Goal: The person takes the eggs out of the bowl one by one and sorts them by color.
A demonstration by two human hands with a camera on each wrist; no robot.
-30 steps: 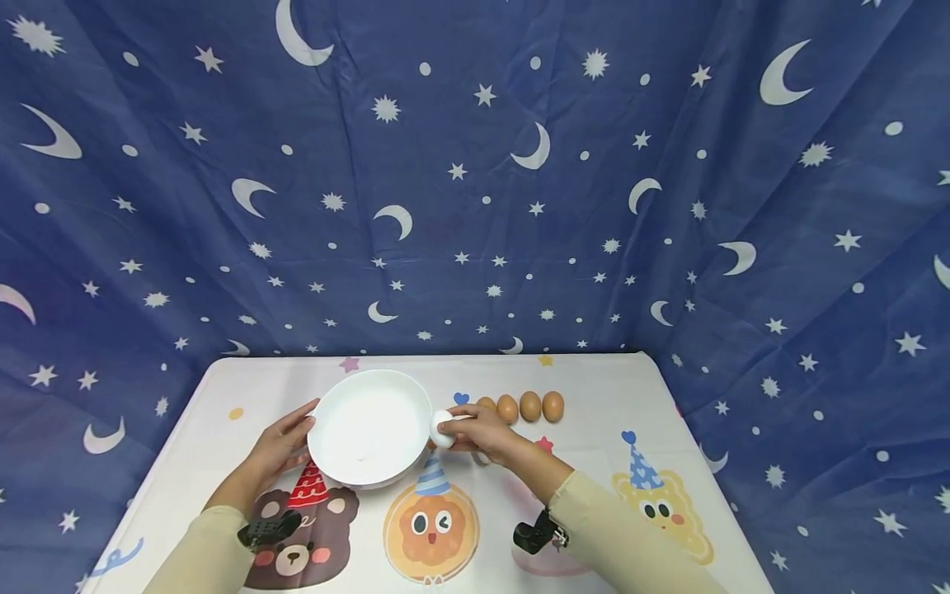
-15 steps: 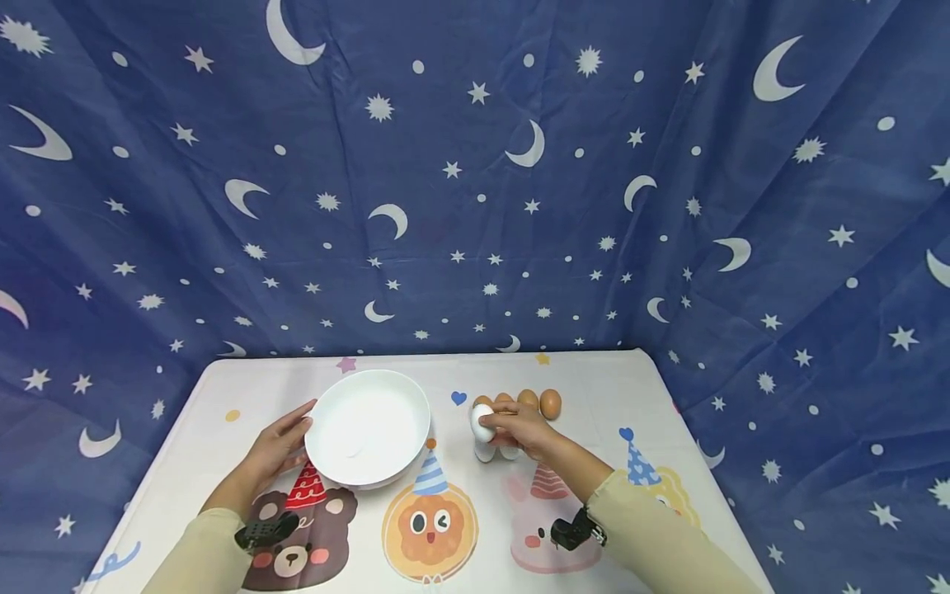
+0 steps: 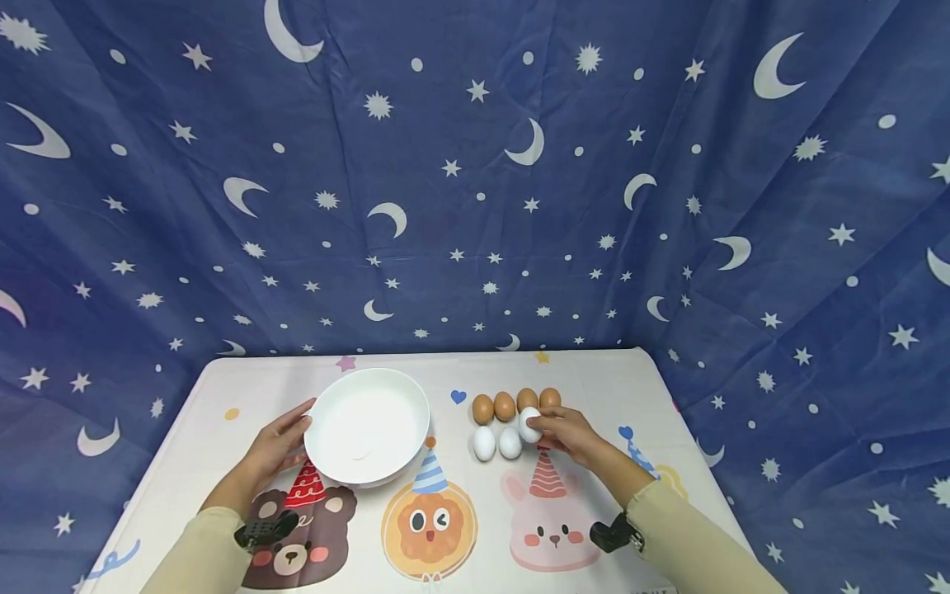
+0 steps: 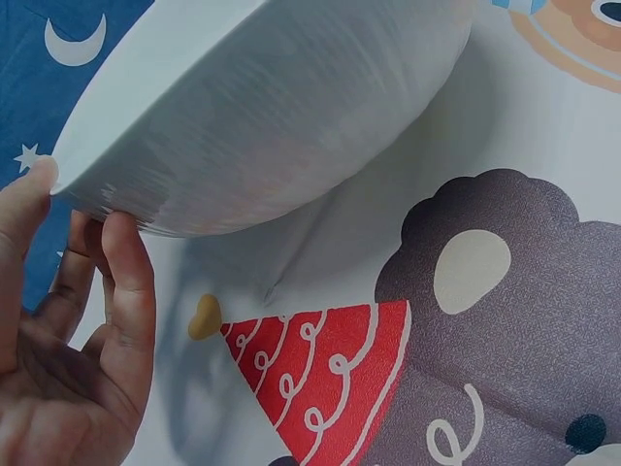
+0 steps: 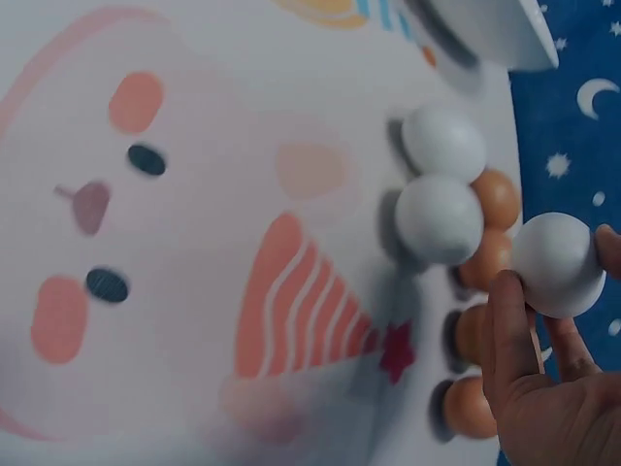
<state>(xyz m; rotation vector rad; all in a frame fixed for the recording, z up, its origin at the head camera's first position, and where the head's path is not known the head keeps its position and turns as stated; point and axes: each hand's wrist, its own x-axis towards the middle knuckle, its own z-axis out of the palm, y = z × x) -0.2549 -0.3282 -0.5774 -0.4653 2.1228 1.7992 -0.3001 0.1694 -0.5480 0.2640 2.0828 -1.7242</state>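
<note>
A large white bowl (image 3: 367, 425) stands at the left of the table. My left hand (image 3: 275, 450) grips its left rim; in the left wrist view the thumb lies at the rim and the fingers (image 4: 131, 267) are under the side. Right of the bowl, my right hand (image 3: 567, 433) pinches a white egg (image 3: 530, 425) between thumb and fingers. In the right wrist view this egg (image 5: 558, 264) overlaps the brown ones behind it. Two more white eggs (image 3: 484, 444) sit side by side just left of the held one. Behind them several brown eggs (image 3: 505, 406) form a row.
The table (image 3: 260, 379) wears a white cloth printed with a bear, a round orange face and a pink rabbit (image 3: 552, 536). A blue curtain (image 3: 445, 165) with moons and stars hangs behind the table's back edge.
My right hand has carried the white egg rightward from the bowl's right rim to beside the two other white eggs, which now show uncovered. My left hand stays on the bowl.
</note>
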